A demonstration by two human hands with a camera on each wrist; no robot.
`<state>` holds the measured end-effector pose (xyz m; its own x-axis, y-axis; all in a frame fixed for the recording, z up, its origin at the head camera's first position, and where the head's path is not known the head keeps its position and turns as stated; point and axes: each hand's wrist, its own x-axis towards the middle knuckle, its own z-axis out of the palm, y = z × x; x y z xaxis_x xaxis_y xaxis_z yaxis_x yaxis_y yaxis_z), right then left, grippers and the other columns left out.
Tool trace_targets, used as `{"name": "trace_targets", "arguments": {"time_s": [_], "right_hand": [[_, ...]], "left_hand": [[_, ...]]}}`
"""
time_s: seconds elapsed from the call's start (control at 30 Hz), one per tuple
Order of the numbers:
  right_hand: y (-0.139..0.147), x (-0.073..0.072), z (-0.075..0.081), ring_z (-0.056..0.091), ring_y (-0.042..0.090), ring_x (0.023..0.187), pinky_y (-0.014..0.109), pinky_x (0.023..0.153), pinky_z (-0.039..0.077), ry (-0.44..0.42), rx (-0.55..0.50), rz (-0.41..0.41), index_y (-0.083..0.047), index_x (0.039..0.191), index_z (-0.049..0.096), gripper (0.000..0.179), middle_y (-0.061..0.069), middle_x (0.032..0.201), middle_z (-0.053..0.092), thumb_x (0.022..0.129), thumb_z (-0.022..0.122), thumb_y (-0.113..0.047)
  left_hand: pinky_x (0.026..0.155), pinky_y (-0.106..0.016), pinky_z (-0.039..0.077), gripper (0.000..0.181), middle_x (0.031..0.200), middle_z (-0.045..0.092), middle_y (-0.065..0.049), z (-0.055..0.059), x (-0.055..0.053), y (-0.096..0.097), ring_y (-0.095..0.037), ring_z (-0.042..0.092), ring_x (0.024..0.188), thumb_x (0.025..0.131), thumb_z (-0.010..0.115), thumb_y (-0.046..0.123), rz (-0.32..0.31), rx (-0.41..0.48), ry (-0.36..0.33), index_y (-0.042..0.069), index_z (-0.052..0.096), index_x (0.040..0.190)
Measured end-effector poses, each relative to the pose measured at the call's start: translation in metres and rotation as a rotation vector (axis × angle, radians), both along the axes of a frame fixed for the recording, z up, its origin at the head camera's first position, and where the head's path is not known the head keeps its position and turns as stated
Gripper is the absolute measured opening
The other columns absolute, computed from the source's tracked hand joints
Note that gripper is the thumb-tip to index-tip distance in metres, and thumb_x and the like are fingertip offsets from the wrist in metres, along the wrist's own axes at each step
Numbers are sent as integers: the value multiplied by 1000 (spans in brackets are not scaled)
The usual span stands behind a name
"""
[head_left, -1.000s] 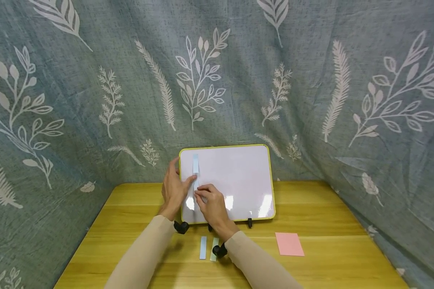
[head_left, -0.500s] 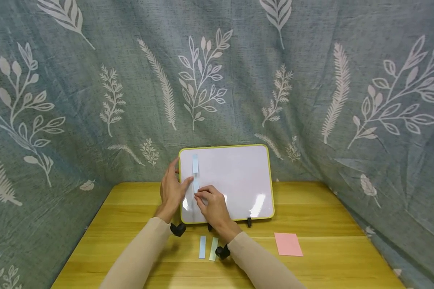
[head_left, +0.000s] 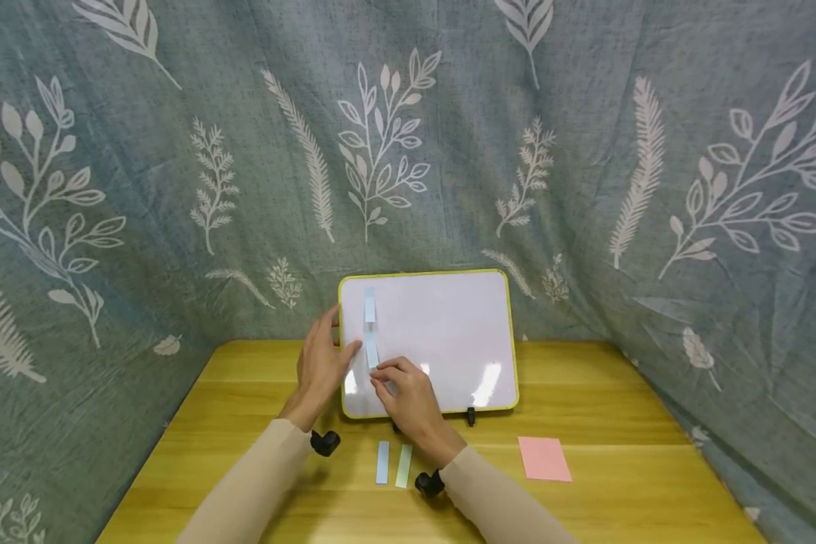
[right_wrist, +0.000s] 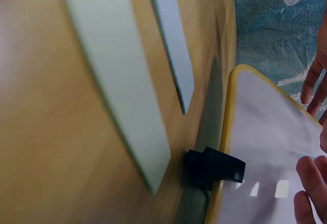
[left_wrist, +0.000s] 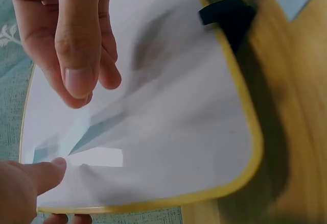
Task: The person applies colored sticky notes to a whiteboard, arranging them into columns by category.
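Note:
A white board (head_left: pixel 449 332) with a yellow-green frame stands tilted at the back of the table. One pale blue paper strip (head_left: pixel 369 304) sticks near its top left corner. Below it lies a second blue strip (head_left: pixel 372 353) (left_wrist: pixel 76 134). My left hand (head_left: pixel 321 364) holds the board's left edge, thumb (left_wrist: pixel 36 179) on the front by the strip's upper part. My right hand (head_left: pixel 406 391) (left_wrist: pixel 76 45) has curled fingers and pinches the strip's lower end against the board.
On the wooden table (head_left: pixel 619 423) in front of the board lie a blue strip (head_left: pixel 382 462) (right_wrist: pixel 176 45), a green strip (head_left: pixel 403 465) (right_wrist: pixel 117 76) and a pink note pad (head_left: pixel 544 458). Black feet (head_left: pixel 471 416) (right_wrist: pixel 214 169) hold the board up. A leaf-patterned curtain (head_left: pixel 177 189) hangs behind.
My right hand has slid a little down the board, so more of the second blue strip shows between the hands. The left hand stays on the board's edge.

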<state>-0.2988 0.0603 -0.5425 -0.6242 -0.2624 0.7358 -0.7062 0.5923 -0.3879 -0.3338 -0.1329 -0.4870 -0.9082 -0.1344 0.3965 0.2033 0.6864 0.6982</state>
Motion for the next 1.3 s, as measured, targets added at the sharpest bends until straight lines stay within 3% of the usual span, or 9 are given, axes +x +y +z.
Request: {"name": "trace_targets", "arguments": {"time_s": [0.33,0.9,1.13,1.3], "right_hand": [[19,19,1,84,21,105,35,92,71,-51,68,17,-10,107,91,6,4,116,83,101,92,-11],[28,35,11,85,22,102,34,86,71,-33,102,58,-10,107,92,8,5,115,84,100,94,-11],[30,41,9,84,20,96,30,80,70,13,146,75,-9,105,91,9,7,113,84,97,96,-9],[34,45,8,84,20,99,32,85,71,-19,207,78,-11,107,92,9,6,116,85,99,96,-12]], "left_hand": [[93,-59,68,81,158,66,-20,-12,24,-5,-42,79,125,104,92,27,-53,-57,12,12,53,174],[74,-44,60,65,138,72,-16,-19,52,-13,-37,77,114,105,91,31,-82,-127,-18,16,67,163],[82,-48,66,56,139,78,-11,-24,62,-15,-32,80,114,105,91,31,-119,-158,1,15,73,155],[85,-49,68,50,136,79,-10,-28,70,-16,-32,81,112,105,91,30,-168,-183,30,13,77,149]]}}
